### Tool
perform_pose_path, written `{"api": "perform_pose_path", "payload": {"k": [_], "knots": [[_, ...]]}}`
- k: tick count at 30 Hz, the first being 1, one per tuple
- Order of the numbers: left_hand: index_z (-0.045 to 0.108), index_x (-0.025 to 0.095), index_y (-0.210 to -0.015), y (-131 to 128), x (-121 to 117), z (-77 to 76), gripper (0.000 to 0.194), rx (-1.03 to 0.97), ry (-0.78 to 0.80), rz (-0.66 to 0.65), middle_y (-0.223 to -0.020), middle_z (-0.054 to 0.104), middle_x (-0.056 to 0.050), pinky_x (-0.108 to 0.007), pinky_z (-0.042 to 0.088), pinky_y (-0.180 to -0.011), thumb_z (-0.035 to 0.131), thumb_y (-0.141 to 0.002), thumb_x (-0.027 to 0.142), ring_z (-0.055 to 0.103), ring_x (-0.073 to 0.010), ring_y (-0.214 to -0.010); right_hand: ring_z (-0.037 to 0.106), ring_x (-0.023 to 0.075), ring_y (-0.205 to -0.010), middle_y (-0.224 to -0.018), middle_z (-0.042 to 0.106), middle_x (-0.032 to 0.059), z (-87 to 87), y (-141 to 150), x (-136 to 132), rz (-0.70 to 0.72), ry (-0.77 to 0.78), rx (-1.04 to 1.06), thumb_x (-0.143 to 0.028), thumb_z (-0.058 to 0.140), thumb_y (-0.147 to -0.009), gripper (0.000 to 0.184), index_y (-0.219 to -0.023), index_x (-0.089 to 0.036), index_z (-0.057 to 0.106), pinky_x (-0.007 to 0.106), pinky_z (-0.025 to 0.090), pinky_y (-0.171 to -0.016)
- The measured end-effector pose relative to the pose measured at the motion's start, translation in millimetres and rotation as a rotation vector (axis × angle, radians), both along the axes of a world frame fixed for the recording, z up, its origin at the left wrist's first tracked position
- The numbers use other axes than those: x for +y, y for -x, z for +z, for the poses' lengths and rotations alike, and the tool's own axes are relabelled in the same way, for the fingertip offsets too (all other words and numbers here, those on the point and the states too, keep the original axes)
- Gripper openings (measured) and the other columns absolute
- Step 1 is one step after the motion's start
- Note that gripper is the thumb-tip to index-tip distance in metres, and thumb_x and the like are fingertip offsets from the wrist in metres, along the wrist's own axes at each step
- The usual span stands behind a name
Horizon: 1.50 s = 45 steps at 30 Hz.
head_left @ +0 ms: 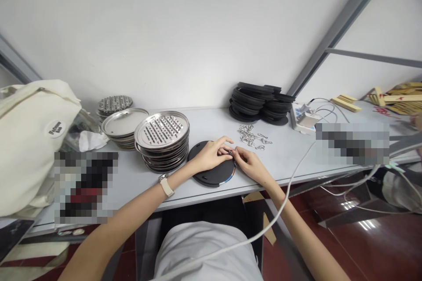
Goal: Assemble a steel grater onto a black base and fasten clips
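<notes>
So the table (pixel 204 125) takes up most of this, with a cream bag (pixel 36 140) plonked at the left end. Metal plates (pixel 166 158) sit in piles on the left and black stacks (pixel 249 103) stand against the wall, probably so both are reachable without crowding the work. The black disc (pixel 211 176) lies flat near the front edge, right under the left hand (pixel 214 153) and just left of the right hand (pixel 249 163). The left one rests across it, fingers loosely curled, I guess to keep it steady; can't tell if they grip anything. The right one's thumb and forefinger look pinched on a tiny ring (pixel 230 152) at the disc's right rim. Loose clips (pixel 247 135) lie just beyond that hand, handy for grabbing, I'd say.
</notes>
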<state>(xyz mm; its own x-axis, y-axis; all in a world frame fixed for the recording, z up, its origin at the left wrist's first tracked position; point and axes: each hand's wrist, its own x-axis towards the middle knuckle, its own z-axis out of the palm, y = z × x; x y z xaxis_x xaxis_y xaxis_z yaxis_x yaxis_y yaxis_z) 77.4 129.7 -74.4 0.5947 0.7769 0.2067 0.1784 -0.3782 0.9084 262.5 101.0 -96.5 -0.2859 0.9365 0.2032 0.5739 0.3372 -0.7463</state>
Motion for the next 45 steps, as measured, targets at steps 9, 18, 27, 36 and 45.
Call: {"api": "perform_pose_path", "payload": {"k": [9, 18, 27, 36, 45], "knots": [[0.053, 0.020, -0.117, 1.1, -1.2, 1.3, 0.042, 0.044, -0.012, 0.026, -0.100, 0.073, -0.005, -0.028, 0.051, -0.084, 0.065, -0.078, 0.017, 0.068, -0.0159, -0.088, 0.036, 0.0124, -0.056, -0.059, 0.037, -0.0041, 1.0, -1.7, 0.1, 0.001, 0.010, 0.017, -0.043, 0.038, -0.096, 0.037, -0.067, -0.021, 0.036, 0.026, 0.031, -0.054], [0.054, 0.020, -0.114, 0.7, 1.9, -4.1, 0.042, 0.068, -0.073, 0.075, -0.107, 0.068, -0.006, -0.027, 0.053, -0.079, 0.069, -0.075, 0.019, 0.067, -0.0147, -0.084, 0.038, 0.0127, -0.053, -0.056, 0.041, -0.0036, -0.7, 4.3, 2.0, -0.029, -0.047, -0.061, -0.039, 0.037, -0.096, 0.034, -0.067, -0.021, 0.039, 0.026, 0.029, -0.053], [0.056, 0.018, -0.108, -1.0, 1.4, -2.7, 0.034, 0.031, -0.040, 0.050, -0.087, 0.069, -0.002, -0.026, 0.052, -0.077, 0.067, -0.076, 0.016, 0.066, -0.0135, -0.079, 0.038, 0.0126, -0.054, -0.058, 0.041, -0.0037, 0.8, 1.4, -0.1, -0.005, -0.036, -0.066, -0.038, 0.037, -0.097, 0.033, -0.068, -0.021, 0.037, 0.026, 0.028, -0.053], [0.057, 0.018, -0.107, -0.9, 1.8, -2.6, 0.032, 0.011, -0.019, 0.029, -0.086, 0.070, -0.002, -0.027, 0.052, -0.077, 0.066, -0.077, 0.014, 0.066, -0.0144, -0.080, 0.037, 0.0120, -0.054, -0.058, 0.040, -0.0039, 2.4, 2.2, -2.0, -0.005, -0.025, -0.059, -0.036, 0.037, -0.097, 0.033, -0.068, -0.021, 0.038, 0.026, 0.027, -0.053], [0.057, 0.018, -0.108, -0.9, 1.8, -3.0, 0.033, 0.003, -0.016, 0.021, -0.087, 0.070, -0.003, -0.026, 0.052, -0.077, 0.066, -0.077, 0.013, 0.067, -0.0140, -0.080, 0.037, 0.0118, -0.055, -0.059, 0.040, -0.0040, 0.5, 0.7, -0.8, 0.005, -0.015, -0.042, -0.036, 0.038, -0.097, 0.032, -0.069, -0.020, 0.038, 0.026, 0.028, -0.054]]}}
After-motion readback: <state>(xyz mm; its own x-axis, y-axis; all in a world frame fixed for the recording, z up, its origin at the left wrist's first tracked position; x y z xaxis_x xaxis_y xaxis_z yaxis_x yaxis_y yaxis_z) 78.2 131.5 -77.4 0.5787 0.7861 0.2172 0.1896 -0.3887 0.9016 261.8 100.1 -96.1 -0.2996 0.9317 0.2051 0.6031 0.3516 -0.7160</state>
